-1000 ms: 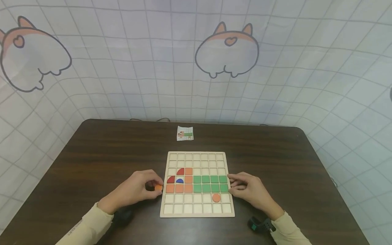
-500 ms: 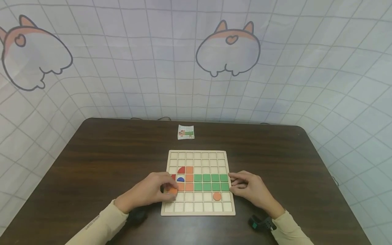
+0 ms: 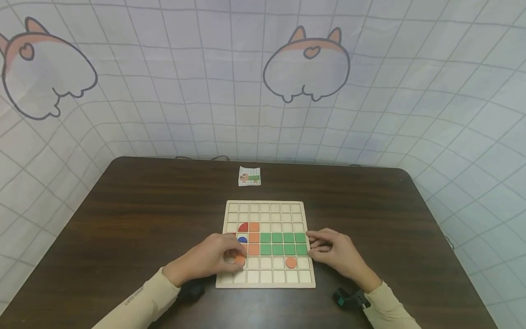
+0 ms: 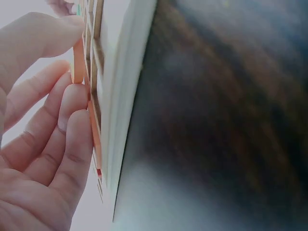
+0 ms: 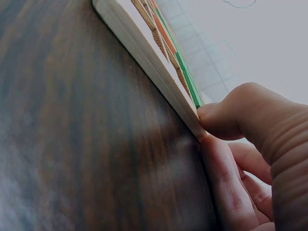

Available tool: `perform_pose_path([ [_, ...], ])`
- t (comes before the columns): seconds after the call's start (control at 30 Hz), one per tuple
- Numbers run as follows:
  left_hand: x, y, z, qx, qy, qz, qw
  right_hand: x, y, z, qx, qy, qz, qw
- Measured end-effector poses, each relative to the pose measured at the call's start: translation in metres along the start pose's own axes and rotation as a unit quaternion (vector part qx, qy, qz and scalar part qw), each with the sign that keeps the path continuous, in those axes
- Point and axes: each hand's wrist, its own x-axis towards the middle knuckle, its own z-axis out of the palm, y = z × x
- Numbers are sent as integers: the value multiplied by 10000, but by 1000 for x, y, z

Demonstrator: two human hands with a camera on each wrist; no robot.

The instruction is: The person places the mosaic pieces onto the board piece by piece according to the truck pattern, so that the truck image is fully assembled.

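A pale wooden grid board (image 3: pixel 266 284) lies in front of me with coloured pieces in its cells. My left hand (image 3: pixel 207 259) reaches over its left part and pinches an orange round piece (image 3: pixel 239 260) between thumb and fingers. In the left wrist view this orange piece (image 4: pixel 78 65) stands on edge, close to the grid. The hand partly covers the orange squares and a red quarter-circle on the left. My right hand (image 3: pixel 339 253) grips the board's right edge; in the right wrist view its thumb (image 5: pixel 224 120) meets the edge beside a green tile (image 5: pixel 188 84).
Green squares (image 3: pixel 277 238) fill two rows at the right. Another orange round piece (image 3: pixel 291 262) sits below them. A blue half-circle (image 3: pixel 242 239) and a red quarter-circle (image 3: pixel 244 227) are at the left. Behind the board lies a pattern card (image 3: pixel 249 176) on the dark table (image 3: pixel 164 196).
My left hand has moved right, from beside the board's left edge to over its left cells, carrying the orange round piece. The right hand has stayed at the right edge.
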Motion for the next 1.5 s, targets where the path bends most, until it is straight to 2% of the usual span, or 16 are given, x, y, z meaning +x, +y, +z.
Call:
perform_pose_path([
  [0.3, -1, 0, 5, 97, 46, 199, 9997, -2, 2, 2, -7, 44, 64, 10000],
  [0.53, 0, 1, 6, -50, -107, 49, 9999, -4, 3, 1, -13, 66, 78, 9999],
  [0.8, -3, -2, 7, -53, -38, -15, 10000, -7, 9, 4, 18, 23, 225, 9997],
  [1.27, -15, -20, -6, -365, 477, -434, 9973, -5, 25, -1, 31, -119, 170, 9998],
  [1.5, -33, -34, -15, -269, 774, -752, 9938, -7, 32, -2, 110, -324, 137, 9993],
])
